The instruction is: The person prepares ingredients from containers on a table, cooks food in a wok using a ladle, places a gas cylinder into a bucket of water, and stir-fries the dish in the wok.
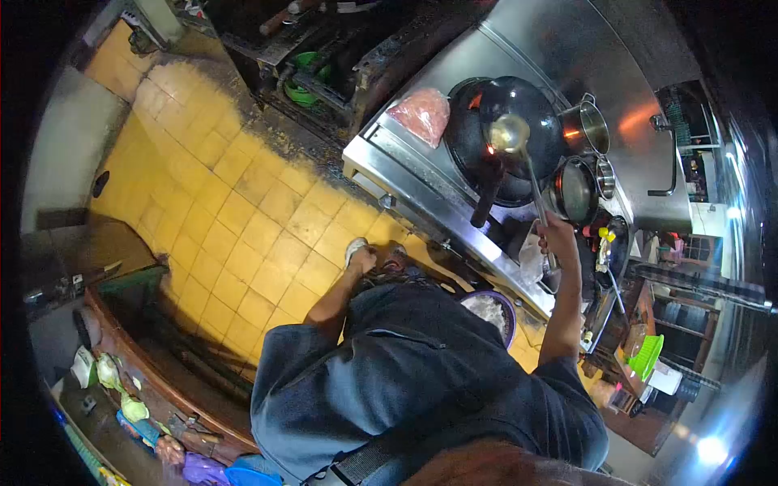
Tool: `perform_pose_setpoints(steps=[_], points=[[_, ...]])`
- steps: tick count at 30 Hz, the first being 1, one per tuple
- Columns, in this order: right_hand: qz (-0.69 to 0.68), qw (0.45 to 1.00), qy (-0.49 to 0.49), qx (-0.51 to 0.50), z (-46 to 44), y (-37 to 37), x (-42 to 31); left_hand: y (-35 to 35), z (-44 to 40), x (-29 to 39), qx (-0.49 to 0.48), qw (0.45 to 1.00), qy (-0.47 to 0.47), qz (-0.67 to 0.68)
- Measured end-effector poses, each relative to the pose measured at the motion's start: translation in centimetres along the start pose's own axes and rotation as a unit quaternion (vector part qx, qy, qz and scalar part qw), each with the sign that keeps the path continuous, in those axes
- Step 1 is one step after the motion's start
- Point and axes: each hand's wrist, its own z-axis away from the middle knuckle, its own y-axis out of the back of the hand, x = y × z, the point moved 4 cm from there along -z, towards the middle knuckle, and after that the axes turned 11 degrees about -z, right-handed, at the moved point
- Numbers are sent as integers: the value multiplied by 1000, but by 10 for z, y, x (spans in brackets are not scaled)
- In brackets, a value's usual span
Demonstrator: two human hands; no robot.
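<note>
Holding a ladle (535,188) above a wok (545,105)

Your right hand (555,236) is gripping the ladle, the wok is lying beyond those fingers, and a pan (577,191) is resting just ahead of them. Your left hand (365,259) is hanging well apart; its fingers are showing too small to tell.

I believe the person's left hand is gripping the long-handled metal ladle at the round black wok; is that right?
The side is wrong: the head view shows the right hand gripping the long-handled metal ladle at the round black wok.
</note>
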Motion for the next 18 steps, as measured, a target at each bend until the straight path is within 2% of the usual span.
perform_pose_setpoints(steps=[2, 3, 4, 5, 6, 7, 8, 10, 11, 12, 14, 15, 17, 18], points=[[78, 995, 54, -11, 17, 0, -7, -6, -19, -10, -94, 987, 22, 128], [134, 990, 41, 7, 36, -9, -23, -13, -38, -20, -71, 993, -95, -1], [154, 987, 40, -3, 40, -10, -20, -27, -56, -27, -42, 969, -208, -126], [175, 984, 40, -14, 44, -10, -18, -43, -66, -24, -7, 916, -316, -246], [189, 980, 54, -21, 51, -13, -20, -56, -76, -18, -7, 920, -316, -233], [203, 976, 67, -31, 59, -19, -23, -68, -89, -13, -52, 968, -245, -26], [185, 982, 38, -28, 66, -27, -25, -79, -103, -8, -94, 966, -160, 182], [199, 979, 37, -14, 75, -38, -23, -97, -132, -7, -151, 923, -20, 353], [219, 975, 44, -12, 76, -40, -18, -104, -142, -10, -173, 930, 28, 324], [213, 976, 55, -6, 78, -43, -12, -105, -138, 14, -118, 903, 70, 407], [213, 974, 72, 4, 83, -58, -10, -92, -117, 70, -75, 861, 81, 497], [238, 969, 62, 15, 85, -68, -12, -89, -118, 78, -86, 855, 51, 508], [185, 980, 71, 14, 84, -73, 3, -90, -130, 89, -42, 870, 68, 486], [217, 974, 59, 17, 85, -81, 0, -90, -136, 92, -5, 889, 98, 447]])
